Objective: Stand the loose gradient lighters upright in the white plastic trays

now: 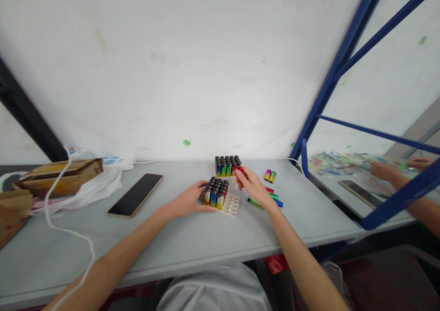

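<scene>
Several lighters (216, 192) with black tops and shiny coloured bodies stand upright in the left part of a white tray (232, 205). On its right side the round holes show bare. My left hand (193, 199) grips the tray's left end, thumb along the front and fingers behind the lighters. My right hand (250, 182) pinches a red lighter (239, 169) above and behind the tray's right side. A second block of upright lighters (227, 165) stands just behind. Loose lighters (256, 203) in green, red and blue lie partly under my right wrist.
Two lighters (270, 175) lie at the back right. A phone (136, 195) lies on the left, near cardboard boxes (62, 175), plastic bags and a white cable (65, 229). A blue metal frame (318, 100) stands at right; beyond it another person's hand (383, 169) works over a table.
</scene>
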### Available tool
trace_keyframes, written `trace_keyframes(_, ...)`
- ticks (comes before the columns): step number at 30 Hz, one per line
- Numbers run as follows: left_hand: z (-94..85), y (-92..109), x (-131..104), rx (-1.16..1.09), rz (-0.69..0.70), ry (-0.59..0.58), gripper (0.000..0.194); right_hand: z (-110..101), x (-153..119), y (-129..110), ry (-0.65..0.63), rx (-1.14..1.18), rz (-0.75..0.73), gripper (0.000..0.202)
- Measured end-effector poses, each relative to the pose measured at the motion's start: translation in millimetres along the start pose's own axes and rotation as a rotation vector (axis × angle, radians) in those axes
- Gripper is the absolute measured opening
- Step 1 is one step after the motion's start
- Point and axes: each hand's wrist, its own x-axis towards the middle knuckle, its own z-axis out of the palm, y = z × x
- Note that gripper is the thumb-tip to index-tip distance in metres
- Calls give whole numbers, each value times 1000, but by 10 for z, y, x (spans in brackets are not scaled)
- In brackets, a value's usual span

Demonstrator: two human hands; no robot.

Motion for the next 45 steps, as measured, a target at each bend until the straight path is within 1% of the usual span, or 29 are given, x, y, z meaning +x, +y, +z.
trace_keyframes(2, 2, -8, 1, -5, 2, -1, 77, -56, -6, -38, -67, -90, -68, 52)
trace_keyframes(4, -1, -3, 0, -10, -4, -1, 78, -98, -10, -62, -102, -231, -122, 53)
trace_keyframes(7, -11, 22, -8, -13, -19, -12, 79, -121, -20, -60, -151, -340, -97, 53)
trace_keyframes(10, -20, 48, -17, -12, -11, -20, 76, -123, -37, -39, -204, -308, -58, 52)
trace_keyframes(13, -21, 56, -16, -16, 5, -17, 75, -136, -43, -35, -242, -256, -66, 47)
trace_keyframes(20, -3, 30, -7, -20, 8, -15, 76, -158, -33, -65, -252, -247, -74, 31)
trace_keyframes(25, -6, 20, -17, -16, 2, -9, 78, -185, -51, -104, -295, -197, -92, 33)
trace_keyframes(31, -19, 61, -13, -14, 2, -11, 75, -167, -48, -100, -295, -212, -67, 33)
trace_keyframes(35, -18, 98, -11, -17, -23, -26, 77, -114, -45, -45, -261, -222, -96, 32)
trace_keyframes(38, -12, 92, -13, -18, -22, -20, 74, -100, -47, -30, -245, -233, -101, 34)
trace_keyframes(39, -11, 85, -13, -15, -20, -17, 73, -112, -48, -29, -262, -221, -91, 33)
trace_keyframes(41, -10, 72, -13, -9, -17, -18, 73, -177, -49, -15, -338, -178, -58, 27)
trace_keyframes(43, -13, 66, -11, -6, -15, -26, 74, -302, -45, 36, -384, -156, -17, 27)
trace_keyframes(44, -16, 66, -10, -6, -16, -30, 75, -384, -39, 81, -365, -183, 1, 30)
trace_keyframes(45, -18, 68, -10, -7, -17, -34, 76, -474, -32, 139, -308, -243, 21, 31)
